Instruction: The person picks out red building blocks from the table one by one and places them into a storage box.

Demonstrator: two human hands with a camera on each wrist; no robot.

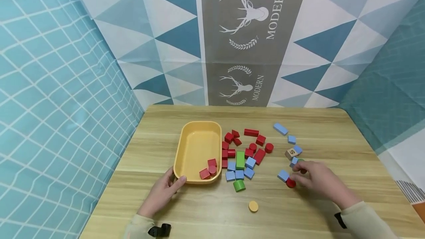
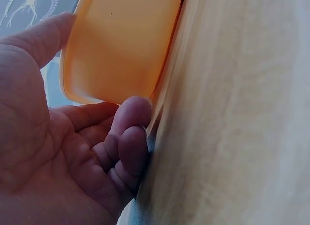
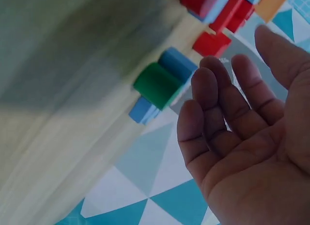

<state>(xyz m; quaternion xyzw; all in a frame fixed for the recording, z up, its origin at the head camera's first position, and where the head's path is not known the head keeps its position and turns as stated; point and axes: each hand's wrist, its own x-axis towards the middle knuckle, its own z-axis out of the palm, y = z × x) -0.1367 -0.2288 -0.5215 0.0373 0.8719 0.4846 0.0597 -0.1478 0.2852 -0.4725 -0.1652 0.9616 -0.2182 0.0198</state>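
My left hand (image 1: pixel 165 191) holds the near-left corner of a yellow plastic tray (image 1: pixel 178 158). Its thumb lies at the rim, and in the left wrist view the other fingers curl against the tray's outer wall (image 2: pixel 121 51). Inside the tray's near right corner lie a few red blocks (image 1: pixel 204 174). Over on the right, my right hand (image 1: pixel 315 176) hovers just above the table with loosely bent fingers and nothing between them. Close to its fingertips are a red round block (image 1: pixel 290 183), a blue block (image 1: pixel 283 175) and a green block (image 3: pixel 157 84), which the hand partly hides in the head view.
Right of the tray, several red blocks (image 1: pixel 251 132) spread out behind a cluster of blue blocks (image 1: pixel 239 175) and green blocks (image 1: pixel 240 160). A wooden block marked S (image 1: pixel 291 153) sits beyond my right hand. One yellow disc (image 1: pixel 253 206) lies nearer the front. Patterned cloth (image 1: pixel 172 40) hangs behind the table.
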